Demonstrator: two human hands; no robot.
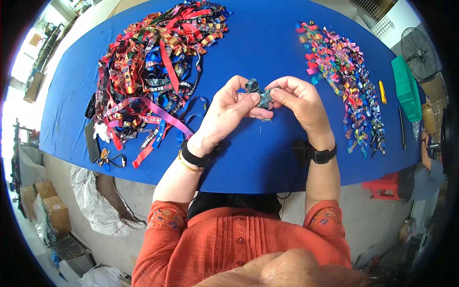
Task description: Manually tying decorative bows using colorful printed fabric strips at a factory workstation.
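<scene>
Both my hands are raised over the middle of the blue table, working on a dark grey-green patterned ribbon (264, 98) folded into loops like a small bow. My left hand (228, 106) pinches its left side, with the thumb on top and a loop standing up above it. From the other side, my right hand (302, 101) pinches the ribbon between thumb and fingertips. Left of my hands lies a large tangled pile of printed ribbons (129, 76), mostly red, blue and black. On the right, many small colourful ribbon bows (351, 88) lie in long rows.
A yellow utility knife (382, 92), a thin black rod (401, 128) and a green plastic bin (405, 86) are at the right of the blue table (260, 43). Keys (105, 158) lie by the left edge. A red stool (382, 185) and a fan (418, 49) stand beyond.
</scene>
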